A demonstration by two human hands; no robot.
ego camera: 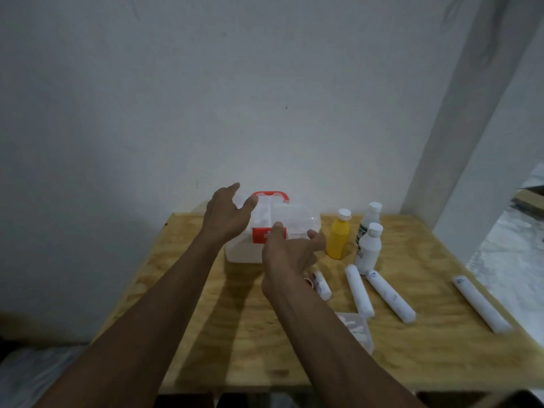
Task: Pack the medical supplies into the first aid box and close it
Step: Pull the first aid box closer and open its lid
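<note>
A translucent white first aid box (297,220) with a red handle and a red latch stands at the back of the wooden table, its lid down. My left hand (228,214) hovers at the box's left top edge, fingers spread and holding nothing. Just in front of the red latch is my right hand (290,254), fingers apart and empty. To the right of the box stand a yellow bottle (339,237) and two white bottles (368,251). Several white bandage rolls (390,295) lie on the table further right and in front.
The wooden table (235,334) stands against a white wall. A small clear tray (357,331) with white items sits near the front, partly behind my right forearm. One short roll (322,285) lies beside my right wrist. The table's right edge drops to a pale floor.
</note>
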